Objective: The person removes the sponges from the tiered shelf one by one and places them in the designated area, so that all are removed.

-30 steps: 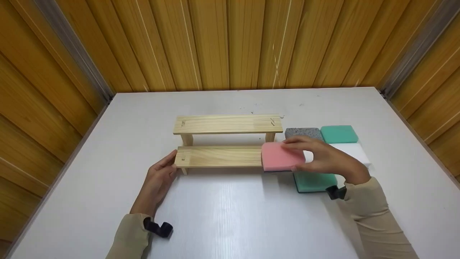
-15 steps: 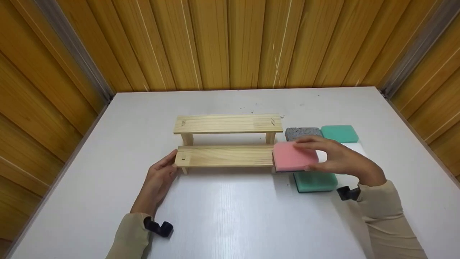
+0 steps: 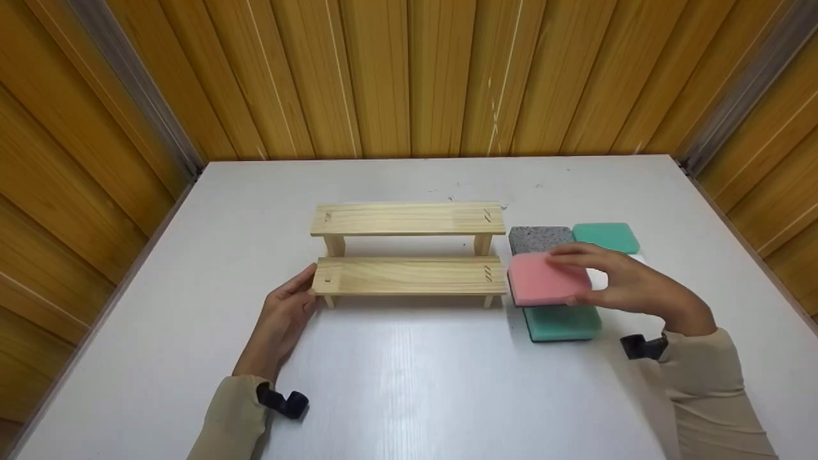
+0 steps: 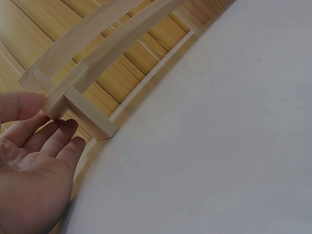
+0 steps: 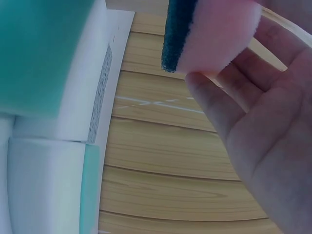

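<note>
My right hand (image 3: 639, 287) pinches a pink sponge (image 3: 548, 280) between thumb and fingers. In the right wrist view the sponge (image 5: 219, 36) shows a dark scouring layer (image 5: 179, 34) on one face. It is held off the table, just right of the lower step of a two-step wooden stand (image 3: 409, 278). My left hand (image 3: 286, 319) holds the left end of that lower step. The left wrist view shows the thumb of the left hand (image 4: 36, 170) on one side of the board's end (image 4: 70, 87) and fingertips on the other.
Under and around the held sponge lie a green sponge (image 3: 562, 324) in front, a grey speckled block (image 3: 540, 237) behind and another green sponge (image 3: 606, 237) at back right. White blocks (image 5: 46, 185) lie among them, mostly hidden in the head view. All rest on a white table (image 3: 396, 370).
My right hand has carried the pink sponge rightward, from over the lower step's right end to beside it, above the other sponges. My left hand has stayed at the stand.
</note>
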A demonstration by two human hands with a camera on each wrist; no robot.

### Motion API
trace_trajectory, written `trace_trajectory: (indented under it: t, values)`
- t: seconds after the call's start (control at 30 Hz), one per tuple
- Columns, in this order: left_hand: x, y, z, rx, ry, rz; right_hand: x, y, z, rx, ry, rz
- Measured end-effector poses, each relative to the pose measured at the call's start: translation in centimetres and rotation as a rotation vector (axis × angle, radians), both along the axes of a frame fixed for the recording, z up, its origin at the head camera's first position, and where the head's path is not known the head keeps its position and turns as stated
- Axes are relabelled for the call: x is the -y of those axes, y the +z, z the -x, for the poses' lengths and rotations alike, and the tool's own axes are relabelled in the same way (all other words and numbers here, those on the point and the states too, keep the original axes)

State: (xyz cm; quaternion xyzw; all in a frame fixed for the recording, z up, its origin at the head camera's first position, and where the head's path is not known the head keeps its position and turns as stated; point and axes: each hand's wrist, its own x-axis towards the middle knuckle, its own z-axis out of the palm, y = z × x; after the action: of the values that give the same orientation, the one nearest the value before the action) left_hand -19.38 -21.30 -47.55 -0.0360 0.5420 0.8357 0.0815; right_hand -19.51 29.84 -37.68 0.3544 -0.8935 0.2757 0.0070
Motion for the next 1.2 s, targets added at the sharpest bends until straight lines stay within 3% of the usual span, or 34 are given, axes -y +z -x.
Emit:
trace_trajectory:
  t: [0.63,1.07,1.2]
  values:
    - [0.0,0.1,0.1,0.015,0.002,0.003,-3.6,-0.5,-0.7,0.017,-0.087,-0.055]
    - [0.1,0.1,0.0,0.01,-0.002,-0.001,-6.1,-1.3,-0.9,0.047,-0.115,-0.043]
    - [0.1,0.1,0.0,0.008,-0.005,0.009,-7.0,-1.5,-1.0,0.021,-0.098,-0.04]
